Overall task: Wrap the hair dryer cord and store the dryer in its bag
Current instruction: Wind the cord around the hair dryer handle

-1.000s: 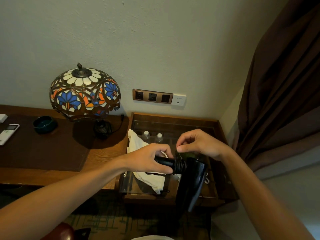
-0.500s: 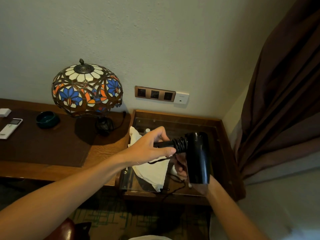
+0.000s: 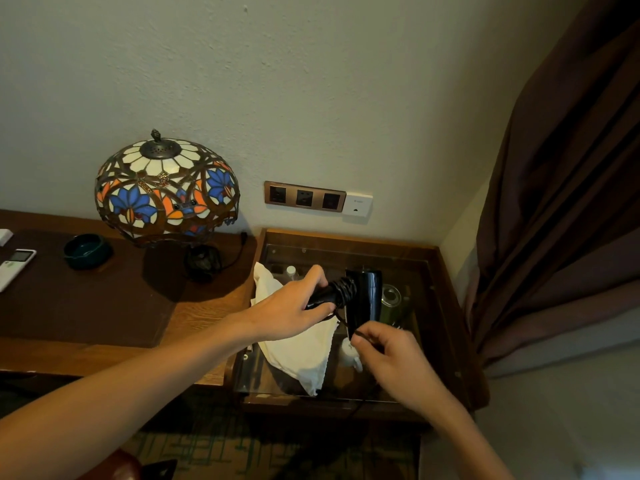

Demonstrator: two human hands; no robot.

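Note:
My left hand [image 3: 294, 306] grips the handle of the black hair dryer [image 3: 365, 299], held level above a glass-topped side table [image 3: 436, 341]. Several turns of black cord [image 3: 344, 289] are wound around the handle next to the dryer's body. My right hand [image 3: 388, 355] sits just below the dryer and pinches the loose part of the cord. The white cloth bag [image 3: 301, 355] lies flat on the glass under my left hand.
A stained-glass lamp [image 3: 166, 188] stands on the wooden desk [image 3: 194, 317] at left, beside a dark green bowl [image 3: 86, 249] and a white remote [image 3: 14, 265]. A socket panel [image 3: 304, 197] is on the wall. A brown curtain [image 3: 561, 202] hangs at right.
My right hand went from above the dryer down behind it and has come out below, carrying the cord around the handle. The dryer's body now points down less steeply.

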